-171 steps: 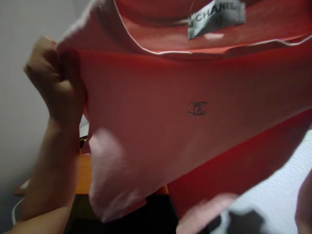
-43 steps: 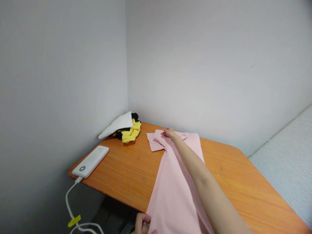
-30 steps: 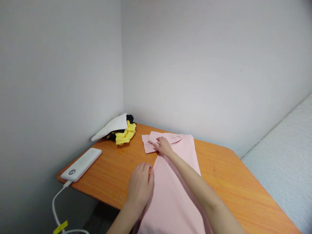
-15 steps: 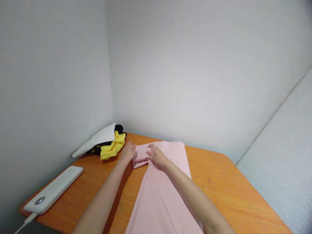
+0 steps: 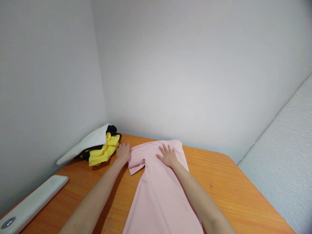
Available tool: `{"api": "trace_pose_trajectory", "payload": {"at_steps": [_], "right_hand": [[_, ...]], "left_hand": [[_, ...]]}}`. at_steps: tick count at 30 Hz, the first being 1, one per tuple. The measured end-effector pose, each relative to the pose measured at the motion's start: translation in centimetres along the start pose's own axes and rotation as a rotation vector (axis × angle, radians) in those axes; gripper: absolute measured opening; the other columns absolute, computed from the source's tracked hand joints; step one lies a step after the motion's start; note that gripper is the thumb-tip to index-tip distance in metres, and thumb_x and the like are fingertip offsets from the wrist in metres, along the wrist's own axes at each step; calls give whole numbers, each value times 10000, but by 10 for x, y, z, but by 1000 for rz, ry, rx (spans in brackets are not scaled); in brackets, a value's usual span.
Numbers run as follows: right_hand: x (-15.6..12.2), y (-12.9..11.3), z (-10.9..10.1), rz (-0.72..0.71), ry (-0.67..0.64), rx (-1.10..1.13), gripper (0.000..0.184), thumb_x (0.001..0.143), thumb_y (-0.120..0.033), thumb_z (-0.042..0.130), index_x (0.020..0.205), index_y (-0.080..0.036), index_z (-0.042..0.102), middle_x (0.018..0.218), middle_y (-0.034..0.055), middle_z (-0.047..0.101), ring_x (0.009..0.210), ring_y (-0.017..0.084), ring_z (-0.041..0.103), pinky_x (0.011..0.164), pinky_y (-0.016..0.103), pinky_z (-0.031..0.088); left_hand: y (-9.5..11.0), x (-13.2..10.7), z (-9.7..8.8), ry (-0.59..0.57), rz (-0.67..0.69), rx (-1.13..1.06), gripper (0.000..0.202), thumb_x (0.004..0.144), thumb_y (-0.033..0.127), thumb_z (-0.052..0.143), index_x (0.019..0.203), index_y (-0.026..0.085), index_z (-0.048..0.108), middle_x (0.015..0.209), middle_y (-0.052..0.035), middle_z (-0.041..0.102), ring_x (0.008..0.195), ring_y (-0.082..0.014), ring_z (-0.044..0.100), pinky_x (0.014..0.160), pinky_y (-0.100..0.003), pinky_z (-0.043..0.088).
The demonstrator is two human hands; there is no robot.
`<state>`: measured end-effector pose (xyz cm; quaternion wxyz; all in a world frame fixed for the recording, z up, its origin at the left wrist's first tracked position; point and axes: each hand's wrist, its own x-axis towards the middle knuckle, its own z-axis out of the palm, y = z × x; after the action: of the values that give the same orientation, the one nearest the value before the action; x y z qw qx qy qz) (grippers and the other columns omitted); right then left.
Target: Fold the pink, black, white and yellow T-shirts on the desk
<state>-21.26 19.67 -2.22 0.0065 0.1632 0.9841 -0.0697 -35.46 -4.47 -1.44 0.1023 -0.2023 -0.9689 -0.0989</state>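
A pink T-shirt (image 5: 161,191) lies lengthwise on the table, folded so that one short sleeve points left. My right hand (image 5: 169,157) rests flat on its upper part, fingers spread. Beside the sleeve's end is my left hand (image 5: 123,153), its fingers stretched forward over the tabletop and nothing visible in them. The shirt's lower end runs out of the bottom of the view. Light creases show near the armpit of the sleeve.
On the orange wooden table (image 5: 226,185), a heap of clothes lies at the back left: a white garment (image 5: 91,139), a yellow one (image 5: 104,152) and black cloth (image 5: 112,129). A white power bank (image 5: 36,201) lies at the left edge. Walls stand behind and to the left.
My right hand has slid right across the shirt and now lies flatter. My left hand stays by the sleeve, which looks smoother and lies lower. The view has shifted slightly right.
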Motion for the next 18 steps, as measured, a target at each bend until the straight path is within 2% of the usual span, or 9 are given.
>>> {"api": "trace_pose_trajectory", "payload": {"at_steps": [5,8,10,12,14,18], "right_hand": [[-15,-29,9,-43,34,18,927,865,-760,290,1543,-140,173,1607,125,12,1456,355,-115,1118,600,-82],[-30,-46,15,-69,6,57,962,846,-799,214,1549,-147,137,1606,114,-12,1457,356,-111,1108,627,-82],[-37,-53,14,-34,-11,73,976,837,-809,204,1551,-151,112,1605,107,-28,1457,353,-109,1106,633,-84],[-44,-57,12,-5,-14,87,1034,812,-830,240,1547,-115,108,1601,132,-19,1457,359,-102,1112,625,-81],[-51,-61,13,-35,1,103,1085,790,-842,278,1541,-75,119,1595,158,-8,1457,365,-94,1121,612,-79],[-63,-74,16,-108,60,110,1025,824,-792,299,1536,-69,156,1592,158,13,1459,372,-68,1130,597,-89]], "left_hand": [[-12,10,-5,-82,-31,-11,316,922,398,567,1110,146,605,1152,-84,619,1068,-227,587,942,-460,467],[-10,18,-9,-118,-32,-70,310,925,401,568,1100,149,615,1138,-78,631,1052,-219,602,937,-457,480],[-8,24,-14,-125,-44,-127,318,933,394,558,1132,150,601,1136,-78,630,1034,-217,610,918,-452,495],[-6,30,-22,-130,-59,-199,320,931,384,563,1148,151,593,1137,-78,626,1023,-215,613,900,-447,507],[-5,36,-33,-138,-76,-289,302,925,365,579,1137,151,597,1135,-76,624,1016,-211,614,886,-435,517],[14,47,-58,-175,-93,-536,283,923,351,588,1115,144,601,1084,-64,634,924,-183,634,799,-377,552]]}}
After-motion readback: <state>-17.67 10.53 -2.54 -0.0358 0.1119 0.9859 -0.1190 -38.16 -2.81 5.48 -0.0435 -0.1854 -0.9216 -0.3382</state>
